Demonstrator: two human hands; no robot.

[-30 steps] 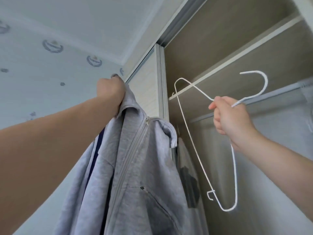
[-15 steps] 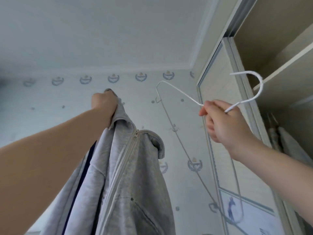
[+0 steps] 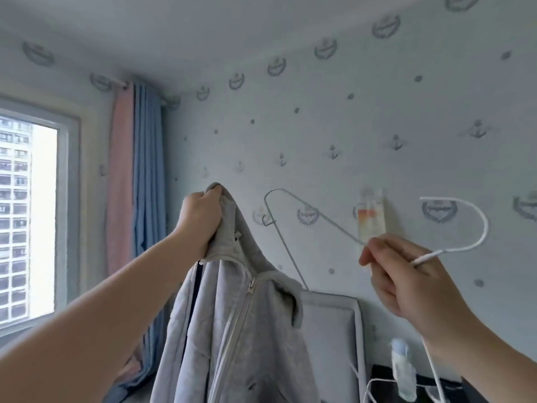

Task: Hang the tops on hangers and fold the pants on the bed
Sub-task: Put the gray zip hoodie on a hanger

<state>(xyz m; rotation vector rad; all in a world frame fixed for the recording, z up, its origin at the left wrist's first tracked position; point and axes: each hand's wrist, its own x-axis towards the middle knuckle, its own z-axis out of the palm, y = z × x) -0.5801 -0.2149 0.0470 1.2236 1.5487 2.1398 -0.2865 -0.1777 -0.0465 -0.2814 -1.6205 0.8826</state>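
Left hand (image 3: 200, 219), grip clamped on the grey zip hoodie (image 3: 241, 330), holds it high; right hand (image 3: 406, 280) pinches the white wire hanger (image 3: 430, 255), whose shoulder points ten o'clock, toward the hoodie's collar.

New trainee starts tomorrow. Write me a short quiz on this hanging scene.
1. True or false: the grey hoodie already hangs on the white hanger.
2. The left hand grips: A the hanger, B the hoodie, C nothing.
3. Fill in: the right hand pinches the hanger near its ____.

Key: 1 false; 2 B; 3 hook.
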